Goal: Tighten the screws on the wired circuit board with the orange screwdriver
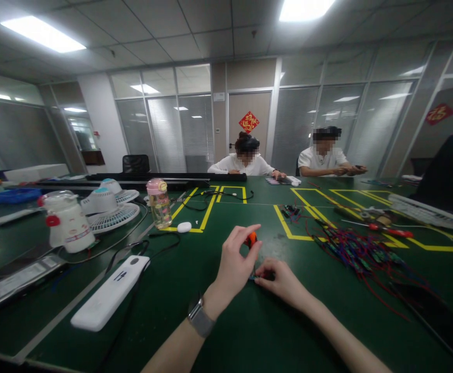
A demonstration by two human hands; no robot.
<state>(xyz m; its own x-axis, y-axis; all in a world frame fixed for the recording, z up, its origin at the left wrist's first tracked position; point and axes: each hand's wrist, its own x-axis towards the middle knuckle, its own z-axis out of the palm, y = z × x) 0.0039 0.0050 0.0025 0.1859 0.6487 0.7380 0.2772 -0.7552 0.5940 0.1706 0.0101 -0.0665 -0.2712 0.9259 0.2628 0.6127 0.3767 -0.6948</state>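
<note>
You have one orange-and-black tool held between the thumb and fingers of your left hand, and one small part by the narrow pinch of your right hand, low over the green table. Around them are one pink-lidded bottle, one round white case, one long white device, one red-handled screwdriver, one wire heap and, across from you, two people. The tool shows bright orange on top, its thin dark shaft near upright; the part looks bluish, mostly hidden
</note>
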